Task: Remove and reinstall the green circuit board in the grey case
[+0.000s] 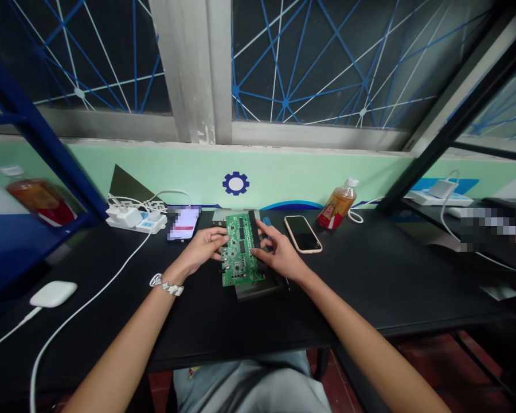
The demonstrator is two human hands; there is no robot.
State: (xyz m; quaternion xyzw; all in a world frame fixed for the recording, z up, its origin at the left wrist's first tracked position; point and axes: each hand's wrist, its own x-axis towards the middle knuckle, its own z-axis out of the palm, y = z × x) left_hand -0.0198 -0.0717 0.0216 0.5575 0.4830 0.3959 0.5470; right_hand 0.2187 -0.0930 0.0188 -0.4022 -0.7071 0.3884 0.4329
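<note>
Between my two hands is a green circuit board with black chips and a long black connector strip on its right side. My left hand grips the board's left edge, thumb on top. On the opposite edge, my right hand pinches the board by the connector. A dark flat case-like piece lies beneath the board, mostly covered by it. Close to my right hand, a screwdriver shows its blue handle, and its thin shaft seems to pass under the hand.
A phone in a pale case and a drink bottle are at the right. Leftward are a lit phone, a white power strip and a white charging case. White cables cross the black table.
</note>
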